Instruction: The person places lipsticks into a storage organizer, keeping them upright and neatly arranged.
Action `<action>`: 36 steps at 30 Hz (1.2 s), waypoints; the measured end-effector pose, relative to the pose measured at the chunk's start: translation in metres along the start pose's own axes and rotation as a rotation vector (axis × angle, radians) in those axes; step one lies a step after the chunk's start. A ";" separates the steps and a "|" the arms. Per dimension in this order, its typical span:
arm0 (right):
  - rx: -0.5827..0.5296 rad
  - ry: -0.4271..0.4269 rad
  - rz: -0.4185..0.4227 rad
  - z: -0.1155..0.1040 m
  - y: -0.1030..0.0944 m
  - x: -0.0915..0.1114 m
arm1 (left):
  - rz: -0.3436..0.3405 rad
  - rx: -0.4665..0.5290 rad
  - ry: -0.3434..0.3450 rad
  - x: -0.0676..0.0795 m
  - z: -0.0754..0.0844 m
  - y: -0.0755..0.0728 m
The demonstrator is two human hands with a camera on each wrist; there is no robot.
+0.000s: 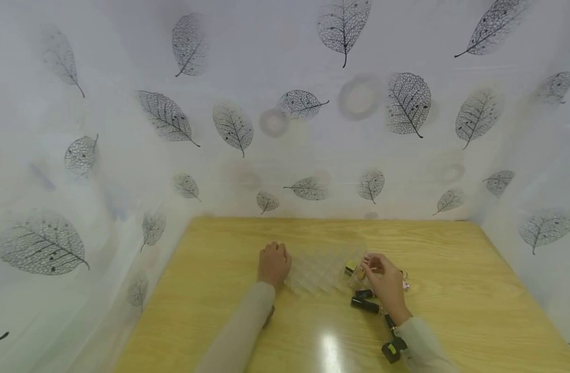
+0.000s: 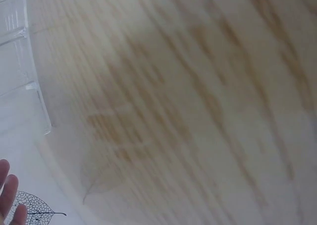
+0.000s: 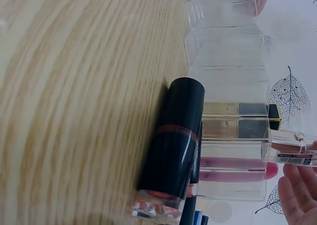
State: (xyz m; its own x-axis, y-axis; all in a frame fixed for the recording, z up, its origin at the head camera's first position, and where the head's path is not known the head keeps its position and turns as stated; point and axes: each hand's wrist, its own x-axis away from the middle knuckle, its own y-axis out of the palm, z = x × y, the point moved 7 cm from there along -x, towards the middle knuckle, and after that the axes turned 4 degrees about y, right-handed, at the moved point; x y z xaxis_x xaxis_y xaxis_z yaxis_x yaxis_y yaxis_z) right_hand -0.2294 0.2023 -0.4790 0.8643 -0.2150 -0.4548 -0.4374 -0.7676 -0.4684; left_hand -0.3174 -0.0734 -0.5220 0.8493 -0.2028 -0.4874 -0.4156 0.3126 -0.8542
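Observation:
A clear plastic organizer (image 1: 319, 272) with several compartments lies across the table. My right hand (image 1: 384, 280) pinches a clear lipstick tube (image 3: 292, 148) with a barcode label at the organizer's right end, by a compartment opening. Beside that tube, two gold and dark-capped lipsticks (image 3: 228, 128) and a pink tube (image 3: 233, 169) stand in compartments. At the left end, my left hand (image 1: 274, 264) rests by the organizer's rim. Its fingers (image 2: 9, 195) look loosely bent in the left wrist view; their contact with the plastic is partly hidden.
Black lipsticks (image 1: 365, 304) lie loose in front of the organizer's right end. A small pink item (image 1: 406, 285) shows beyond my right hand. By my right sleeve is a black box-like object (image 1: 392, 351) with a yellow label. A leaf-patterned curtain (image 1: 312, 155) stands behind the table (image 1: 219, 248).

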 end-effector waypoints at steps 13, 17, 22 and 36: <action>0.041 0.028 -0.003 0.008 0.006 0.005 | 0.005 -0.018 -0.008 0.001 0.004 -0.007; 0.087 0.000 0.001 0.006 0.008 0.008 | 0.010 -0.019 -0.003 0.001 0.005 -0.010; 0.170 -0.026 -0.014 0.005 0.010 0.010 | 0.002 -0.016 -0.010 0.001 0.006 -0.009; 0.202 -0.033 -0.056 0.007 0.013 0.010 | -0.034 -0.013 -0.020 0.001 0.002 -0.004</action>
State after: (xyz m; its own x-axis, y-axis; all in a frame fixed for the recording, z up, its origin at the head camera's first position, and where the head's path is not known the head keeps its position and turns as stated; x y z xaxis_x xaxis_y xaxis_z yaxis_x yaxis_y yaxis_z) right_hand -0.2282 0.1941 -0.4947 0.8814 -0.1527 -0.4471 -0.4327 -0.6407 -0.6343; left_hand -0.3144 -0.0727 -0.5181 0.8694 -0.1947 -0.4541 -0.3901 0.2935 -0.8727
